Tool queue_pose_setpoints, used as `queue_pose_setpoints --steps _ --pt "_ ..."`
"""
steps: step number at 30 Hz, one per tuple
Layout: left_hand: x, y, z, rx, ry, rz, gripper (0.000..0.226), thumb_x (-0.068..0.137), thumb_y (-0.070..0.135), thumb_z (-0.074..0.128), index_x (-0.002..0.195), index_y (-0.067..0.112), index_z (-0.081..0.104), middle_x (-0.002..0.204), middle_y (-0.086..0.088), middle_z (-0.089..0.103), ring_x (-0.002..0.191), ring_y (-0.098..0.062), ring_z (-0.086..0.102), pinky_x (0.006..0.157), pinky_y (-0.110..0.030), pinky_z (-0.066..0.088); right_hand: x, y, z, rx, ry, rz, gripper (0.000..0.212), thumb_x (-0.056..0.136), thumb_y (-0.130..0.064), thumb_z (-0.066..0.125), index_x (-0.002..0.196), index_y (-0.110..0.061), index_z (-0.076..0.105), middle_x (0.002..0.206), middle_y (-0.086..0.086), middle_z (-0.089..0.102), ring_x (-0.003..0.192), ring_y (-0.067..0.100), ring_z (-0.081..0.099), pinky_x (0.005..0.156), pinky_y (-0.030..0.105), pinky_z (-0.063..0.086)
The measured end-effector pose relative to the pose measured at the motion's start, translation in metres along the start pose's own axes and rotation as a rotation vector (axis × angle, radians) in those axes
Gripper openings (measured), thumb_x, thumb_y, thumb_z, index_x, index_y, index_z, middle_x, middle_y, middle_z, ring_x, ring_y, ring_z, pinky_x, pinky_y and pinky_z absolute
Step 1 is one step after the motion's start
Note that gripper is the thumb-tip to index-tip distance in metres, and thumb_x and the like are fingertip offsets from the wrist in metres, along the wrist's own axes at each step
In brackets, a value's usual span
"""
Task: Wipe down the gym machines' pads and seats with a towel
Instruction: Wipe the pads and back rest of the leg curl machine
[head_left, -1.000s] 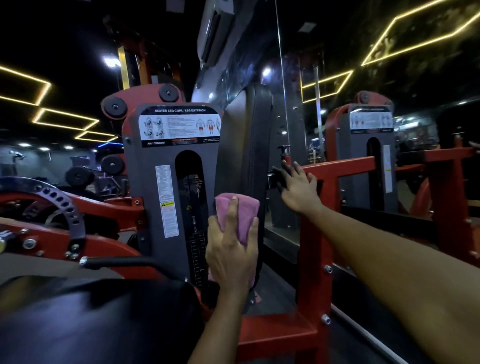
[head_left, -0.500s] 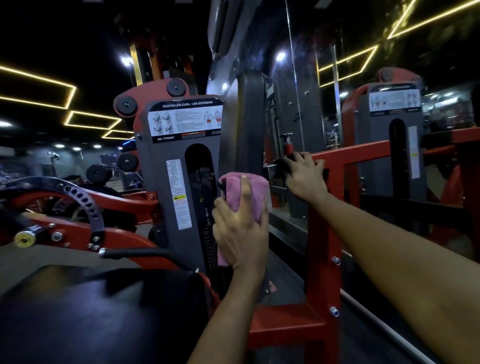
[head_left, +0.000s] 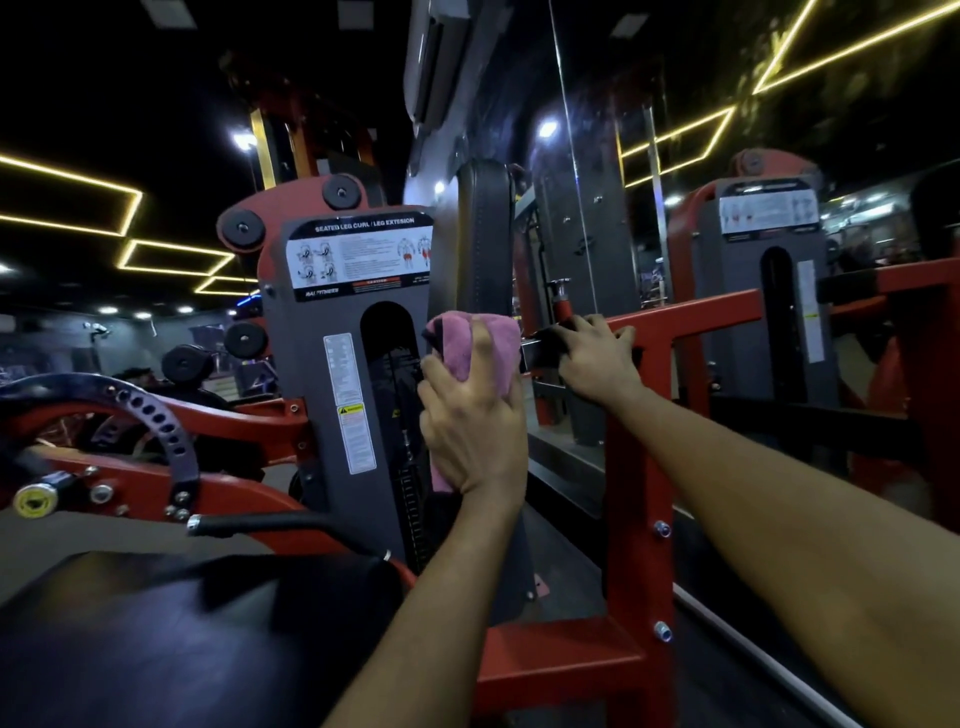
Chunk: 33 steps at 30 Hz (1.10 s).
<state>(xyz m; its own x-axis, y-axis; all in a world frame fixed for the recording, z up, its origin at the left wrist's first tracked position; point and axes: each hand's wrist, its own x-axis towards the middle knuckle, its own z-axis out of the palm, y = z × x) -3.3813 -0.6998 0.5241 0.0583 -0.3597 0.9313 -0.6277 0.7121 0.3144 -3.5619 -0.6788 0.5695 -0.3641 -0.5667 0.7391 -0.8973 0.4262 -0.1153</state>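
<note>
Clamped in the left hand (head_left: 470, 421) is a pink towel (head_left: 498, 343), bunched, with the fingers curled over its top and the palm pressing it against the near edge of the upright back pad (head_left: 485, 234) of the leg machine. Contact sits at about the middle of the pad's height; a tail of cloth hangs below the wrist. The right hand (head_left: 597, 358) is wrapped round a black handle (head_left: 540, 348) at the left end of the red frame (head_left: 639, 519), fingers closed over it, apparently as a brace.

Step in hand, as judged: wiping the back pad. The black seat (head_left: 182, 649) lies at the lower left, with neither hand nor towel on it. The grey weight housing (head_left: 332, 415) stands just left of the pad, and a mirror (head_left: 587, 208) just behind it.

Recommendations:
- Flatten the towel under the palm; a bunched wad cleans only a narrow strip.
- Work from the pad's top edge to its bottom edge in overlapping passes, then cover the broad face, which is seen only edge-on from here.
- Hold even pressure, using the braced right arm for balance.
- Gather the hanging tail so it does not catch in the weight housing's slot.
- Turn to a fresh face of the cloth before moving to the seat.
</note>
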Motion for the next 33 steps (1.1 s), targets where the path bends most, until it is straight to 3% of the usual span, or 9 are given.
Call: queue_pose_setpoints --steps 4,7,15,20,24,33 --pt "-0.048 -0.021 0.009 0.063 0.0 0.127 0.054 0.098 0.051 0.055 0.148 0.033 0.044 0.115 -0.021 0.049 0.084 -0.032 0.052 0.063 -0.04 0.048 -0.002 -0.001 0.002 0.017 0.04 0.0 0.052 0.094 -0.022 0.049 0.145 -0.029 0.05 0.143 0.003 0.051 0.135 0.027 0.038 0.101 0.054 0.03" --pt "-0.053 -0.026 0.008 0.038 -0.043 0.119 0.054 0.095 0.049 0.061 0.144 0.033 0.047 0.115 -0.021 0.048 0.082 -0.032 0.054 0.062 -0.04 0.048 -0.001 -0.001 0.003 0.02 0.048 0.008 0.051 0.094 -0.023 0.048 0.144 -0.03 0.051 0.141 0.003 0.053 0.136 0.027 0.038 0.103 0.055 0.03" --pt "0.086 0.041 -0.003 0.039 0.037 0.129 0.043 0.098 0.054 0.054 0.132 0.028 0.045 0.12 -0.017 0.05 0.083 -0.031 0.058 0.06 -0.04 0.054 -0.001 0.003 0.004 -0.001 0.061 -0.024 0.048 0.097 -0.025 0.05 0.144 -0.032 0.051 0.139 0.003 0.053 0.133 0.027 0.039 0.1 0.053 0.03" --pt "0.023 0.006 0.005 0.03 0.027 0.177 0.047 0.096 0.041 0.056 0.139 0.03 0.043 0.127 -0.023 0.051 0.085 -0.034 0.059 0.064 -0.042 0.055 -0.001 -0.001 0.002 0.012 0.052 -0.003 0.05 0.095 -0.022 0.048 0.145 -0.029 0.051 0.14 0.004 0.053 0.134 0.026 0.038 0.101 0.053 0.029" --pt "-0.014 -0.016 0.001 -0.022 -0.037 0.173 0.049 0.093 0.045 0.061 0.138 0.03 0.049 0.117 -0.02 0.051 0.079 -0.033 0.058 0.058 -0.041 0.054 -0.003 0.0 -0.002 -0.002 0.049 -0.002 0.051 0.095 -0.022 0.046 0.145 -0.028 0.05 0.14 0.003 0.054 0.133 0.025 0.039 0.101 0.053 0.029" --pt "0.096 0.033 -0.008 -0.069 0.039 0.181 0.038 0.096 0.051 0.056 0.123 0.027 0.046 0.113 -0.013 0.048 0.077 -0.03 0.059 0.059 -0.04 0.054 -0.005 0.001 0.001 -0.014 0.054 -0.024 0.05 0.096 -0.025 0.05 0.145 -0.035 0.049 0.139 -0.002 0.054 0.132 0.023 0.04 0.095 0.048 0.029"
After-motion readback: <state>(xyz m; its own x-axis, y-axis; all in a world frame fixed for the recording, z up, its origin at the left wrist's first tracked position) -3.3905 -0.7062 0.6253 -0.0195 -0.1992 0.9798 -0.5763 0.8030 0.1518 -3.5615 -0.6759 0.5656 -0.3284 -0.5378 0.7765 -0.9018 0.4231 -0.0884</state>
